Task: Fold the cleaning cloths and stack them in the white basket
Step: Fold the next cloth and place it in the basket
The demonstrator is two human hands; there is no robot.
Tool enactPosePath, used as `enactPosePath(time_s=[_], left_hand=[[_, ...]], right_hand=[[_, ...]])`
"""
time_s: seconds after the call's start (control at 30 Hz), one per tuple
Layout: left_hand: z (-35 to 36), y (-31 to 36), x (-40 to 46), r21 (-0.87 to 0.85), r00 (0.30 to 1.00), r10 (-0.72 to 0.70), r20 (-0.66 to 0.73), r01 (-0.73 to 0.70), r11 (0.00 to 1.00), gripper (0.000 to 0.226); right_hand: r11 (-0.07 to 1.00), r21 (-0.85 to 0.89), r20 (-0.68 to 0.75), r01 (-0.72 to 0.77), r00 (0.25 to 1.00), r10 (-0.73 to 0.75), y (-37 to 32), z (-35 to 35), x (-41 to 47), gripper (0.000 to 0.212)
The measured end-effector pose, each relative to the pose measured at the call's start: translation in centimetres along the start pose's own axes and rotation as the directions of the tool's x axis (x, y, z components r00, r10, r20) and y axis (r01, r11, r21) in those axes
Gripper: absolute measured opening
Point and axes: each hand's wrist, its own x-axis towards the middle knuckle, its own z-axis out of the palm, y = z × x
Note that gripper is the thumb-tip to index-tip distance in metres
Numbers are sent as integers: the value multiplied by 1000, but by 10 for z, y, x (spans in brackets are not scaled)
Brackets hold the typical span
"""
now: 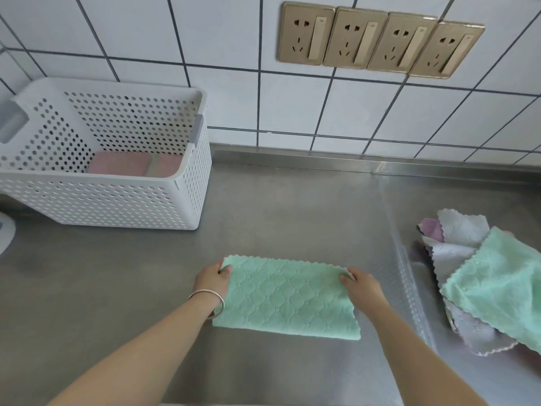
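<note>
Your left hand (213,277) pinches the far left corner of the green cloth (285,297), thumb on top and fingers (226,269) curled at its edge. Your right hand (361,285) pinches the far right corner the same way. The cloth lies folded into a long rectangle on the steel desk (278,206), straight in front of you, its scalloped edge facing the wall. A metal bangle (208,301) sits on your left wrist. The white basket (111,159) stands at the far left of the desk and holds folded pink cloths (131,167). A loose pile of cloths (480,276), grey, purple and green, lies to your right. Four gold wall sockets (377,42) show no readable writing.
</note>
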Motion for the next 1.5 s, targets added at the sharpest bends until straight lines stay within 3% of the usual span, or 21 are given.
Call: enactPosePath(time_s=[0.37, 0.5, 0.63, 0.73, 0.8, 0.87, 0.93, 1.03, 1.13, 1.3, 1.4, 1.5], left_hand=[[7, 2, 1, 146, 998, 31, -55, -22, 989, 37], [9, 0, -2, 189, 994, -21, -111, 42, 981, 32], [12, -1, -8, 129, 974, -25, -223, 55, 990, 31], [15, -3, -16, -16, 936, 83, -343, -94, 995, 50], [20, -8, -21, 187, 872, 299, -388, -243, 952, 55], [29, -9, -31, 410, 849, 457, -264, -331, 850, 51], [46, -6, -48, 515, 819, 573, -30, -478, 711, 50], [67, 12, -67, 585, 728, 606, 322, -656, 478, 54], [80, 23, -74, 605, 711, 533, 459, -690, 399, 60], [89, 17, -64, 665, 759, 444, 476, -641, 383, 64], [86, 24, -67, 663, 763, 403, 506, -643, 384, 67], [77, 41, -72, 574, 771, 401, 495, -636, 515, 64]], right_hand=[[997, -29, -74, -68, 995, 66, 0, 10, 13, 28], [996, -28, -117, -86, 990, 83, 0, 15, 11, 10], [993, 11, -206, -121, 971, 121, 0, 21, 2, 31], [990, 104, -317, -98, 940, 126, 5, 24, -11, 36], [994, 63, -374, -91, 921, 108, 10, 30, -20, 40], [990, 21, -386, -137, 913, 134, 15, 36, -30, 43], [974, 5, -364, -228, 906, 214, 18, 42, -39, 45], [942, -39, -304, -332, 902, 305, 19, 46, -46, 48], [923, -137, -274, -360, 909, 314, 19, 45, -53, 51], [895, -191, -169, -403, 912, 374, 21, 45, -56, 48], [931, 39, -84, -363, 927, 365, 19, 43, -60, 16], [958, 178, -204, -223, 945, 257, 14, 46, -70, 10]])
